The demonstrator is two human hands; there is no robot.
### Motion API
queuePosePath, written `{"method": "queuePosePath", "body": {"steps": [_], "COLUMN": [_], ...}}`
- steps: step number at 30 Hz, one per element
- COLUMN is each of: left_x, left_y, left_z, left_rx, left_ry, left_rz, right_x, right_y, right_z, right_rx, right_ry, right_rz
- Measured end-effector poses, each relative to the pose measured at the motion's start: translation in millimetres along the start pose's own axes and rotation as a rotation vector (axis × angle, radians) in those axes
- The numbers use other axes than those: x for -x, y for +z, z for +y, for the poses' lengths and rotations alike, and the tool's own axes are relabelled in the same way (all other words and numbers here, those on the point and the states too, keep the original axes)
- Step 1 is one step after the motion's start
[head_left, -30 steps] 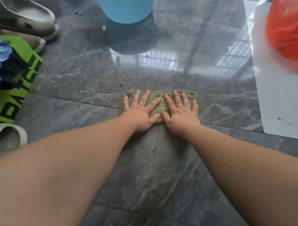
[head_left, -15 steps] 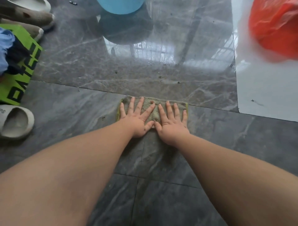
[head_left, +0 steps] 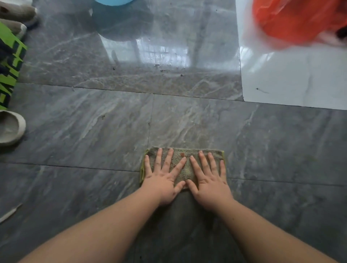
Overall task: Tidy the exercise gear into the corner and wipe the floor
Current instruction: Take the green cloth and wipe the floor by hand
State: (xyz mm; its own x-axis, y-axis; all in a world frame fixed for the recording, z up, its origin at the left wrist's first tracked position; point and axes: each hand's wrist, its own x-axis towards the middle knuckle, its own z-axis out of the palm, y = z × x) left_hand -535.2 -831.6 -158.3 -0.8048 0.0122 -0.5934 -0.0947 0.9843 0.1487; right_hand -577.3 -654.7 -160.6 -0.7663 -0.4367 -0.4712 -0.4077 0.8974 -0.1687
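Observation:
A folded grey-green cloth [head_left: 186,169] with a yellow edge lies flat on the dark grey marble floor [head_left: 93,127], low in the middle of the view. My left hand [head_left: 161,180] presses on its left half, palm down, fingers spread. Beside it, my right hand [head_left: 208,182] presses on the right half the same way. The thumbs nearly touch. Neither hand curls around the cloth. A green and black printed item [head_left: 9,71], possibly exercise gear, lies at the left edge, partly cut off.
Pale slippers lie at the left edge [head_left: 10,127] and top left [head_left: 16,12]. A blue round object [head_left: 114,1] stands at the top. An orange plastic bag [head_left: 293,18] sits on a white tile [head_left: 293,80] at top right. Dirt specks [head_left: 161,65] dot the glossy floor ahead.
Both hands have slid the cloth back toward me across the tiles, over one grout line. The slippers, bag and blue object stay in place.

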Motion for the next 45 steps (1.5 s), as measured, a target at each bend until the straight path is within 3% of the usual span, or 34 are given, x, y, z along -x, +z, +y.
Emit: {"method": "queuePosePath", "body": {"steps": [7, 12, 18, 31, 45], "left_x": [20, 15, -53, -200, -215], "left_y": [23, 24, -20, -117, -132], "left_z": [69, 73, 75, 80, 80], "left_rx": [-0.026, -0.035, -0.029, -0.029, -0.033], "left_ry": [0.06, 0.071, 0.098, 0.025, 0.02], "left_rz": [-0.023, -0.026, 0.047, 0.144, 0.116], "right_x": [62, 61, -3, -169, -188], "right_y": [23, 25, -8, -102, -115], "right_z": [50, 58, 87, 158, 166], "right_rx": [0.02, -0.033, -0.047, 0.007, 0.018], "right_ry": [0.089, 0.083, 0.144, 0.041, 0.01], "right_rz": [0.006, 0.07, 0.104, 0.151, 0.113]}}
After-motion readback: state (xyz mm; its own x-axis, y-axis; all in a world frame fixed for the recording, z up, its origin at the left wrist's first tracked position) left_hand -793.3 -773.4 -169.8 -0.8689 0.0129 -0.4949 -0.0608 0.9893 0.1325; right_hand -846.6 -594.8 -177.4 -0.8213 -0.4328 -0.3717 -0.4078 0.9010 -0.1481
